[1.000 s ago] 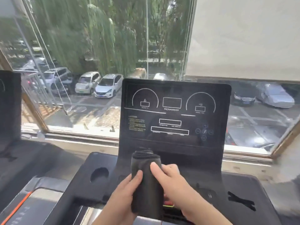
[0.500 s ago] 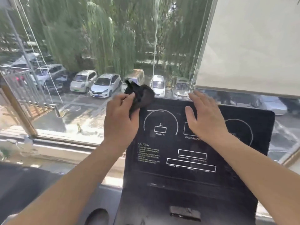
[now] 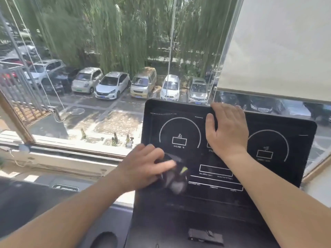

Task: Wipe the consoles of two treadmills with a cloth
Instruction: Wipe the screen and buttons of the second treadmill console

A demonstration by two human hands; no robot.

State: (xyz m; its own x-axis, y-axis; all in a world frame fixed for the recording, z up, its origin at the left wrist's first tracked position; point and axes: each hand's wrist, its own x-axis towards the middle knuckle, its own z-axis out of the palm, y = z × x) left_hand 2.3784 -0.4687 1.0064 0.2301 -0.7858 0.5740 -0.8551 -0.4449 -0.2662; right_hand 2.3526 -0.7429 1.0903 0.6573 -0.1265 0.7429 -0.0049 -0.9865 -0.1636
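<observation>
The left hand (image 3: 143,165) lies on the lower left part of the console (image 3: 268,185) and holds the cloth (image 3: 176,176) against it. The right hand (image 3: 226,129) rests flat on the console's upper middle, with its fingertips at the top edge. Behind the console, to its left, is the window sill (image 3: 71,158), with parked cars (image 3: 111,85) beyond, and the blind (image 3: 277,47) hangs above the console's right side.

A second ago both hands held the cloth (image 3: 176,178) below the console (image 3: 223,199). The right hand (image 3: 226,131) has since let go and lies on the upper panel. The left hand (image 3: 143,165) carried the cloth to the top left corner, then down to the lower left.
</observation>
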